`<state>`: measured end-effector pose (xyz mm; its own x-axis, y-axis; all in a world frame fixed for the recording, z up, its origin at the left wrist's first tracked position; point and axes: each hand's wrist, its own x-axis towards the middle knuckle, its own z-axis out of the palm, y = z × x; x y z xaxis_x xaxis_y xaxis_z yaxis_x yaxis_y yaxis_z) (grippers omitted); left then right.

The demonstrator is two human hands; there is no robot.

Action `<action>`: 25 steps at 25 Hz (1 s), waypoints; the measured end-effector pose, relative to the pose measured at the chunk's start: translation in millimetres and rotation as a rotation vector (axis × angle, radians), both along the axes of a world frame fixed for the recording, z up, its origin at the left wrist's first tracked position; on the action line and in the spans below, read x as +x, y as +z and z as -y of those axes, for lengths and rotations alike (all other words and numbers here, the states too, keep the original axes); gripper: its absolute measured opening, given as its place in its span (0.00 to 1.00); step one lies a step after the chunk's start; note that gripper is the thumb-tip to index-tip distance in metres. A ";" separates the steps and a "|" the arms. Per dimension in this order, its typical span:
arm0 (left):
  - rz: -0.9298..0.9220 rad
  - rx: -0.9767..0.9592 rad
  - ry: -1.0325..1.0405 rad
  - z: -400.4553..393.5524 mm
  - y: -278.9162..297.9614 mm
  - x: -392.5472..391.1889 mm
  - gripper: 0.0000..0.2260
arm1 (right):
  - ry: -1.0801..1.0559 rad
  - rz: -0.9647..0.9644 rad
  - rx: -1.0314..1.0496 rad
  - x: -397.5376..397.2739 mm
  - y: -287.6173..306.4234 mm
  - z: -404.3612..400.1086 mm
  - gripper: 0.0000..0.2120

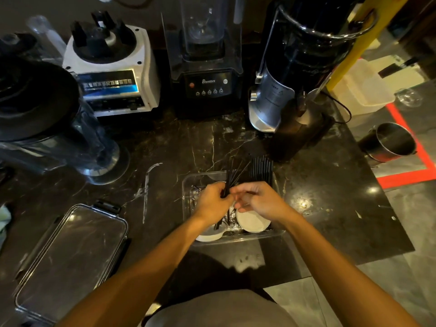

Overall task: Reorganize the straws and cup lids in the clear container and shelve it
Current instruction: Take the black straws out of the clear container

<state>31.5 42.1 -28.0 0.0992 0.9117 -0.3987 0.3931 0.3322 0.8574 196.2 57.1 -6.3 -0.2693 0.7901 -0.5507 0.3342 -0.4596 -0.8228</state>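
Note:
A clear container point(238, 237) sits on the dark marble counter in front of me. Inside lie white cup lids point(252, 221) and loose black straws. My left hand point(212, 202) grips a small bunch of thin black straws point(232, 174) that point up and away. My right hand point(257, 199) is right beside it over the container, fingers curled toward the same bunch; whether it holds anything is hidden. A row of thicker black straws point(262, 168) leans against the container's far right corner.
The container's clear lid point(70, 251) with black clips lies at the left. Behind stand a white blender base point(111, 69), a black blender point(205, 67), a grinder point(290, 74) and a jug point(47, 128). A steel cup point(391, 141) sits on the floor to the right.

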 end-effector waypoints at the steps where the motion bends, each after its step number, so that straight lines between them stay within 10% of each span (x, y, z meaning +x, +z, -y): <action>1: 0.007 -0.006 -0.004 -2.2 -1.6 2.1 0.04 | -0.015 -0.008 0.006 1.1 1.3 2.7 0.15; 9: 0.095 0.005 0.082 -15.2 -5.4 11.2 0.05 | -0.429 0.203 0.215 31.9 8.7 8.2 0.10; 25: 0.056 0.004 0.115 -35.6 -1.5 57.1 0.06 | -0.195 0.338 -0.005 19.0 4.0 12.6 0.17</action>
<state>88.7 77.7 -29.5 0.0161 0.9200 -0.3915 0.3046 0.3685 0.8783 215.2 44.5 -2.3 0.0826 0.8054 -0.5870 0.4923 -0.5451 -0.6786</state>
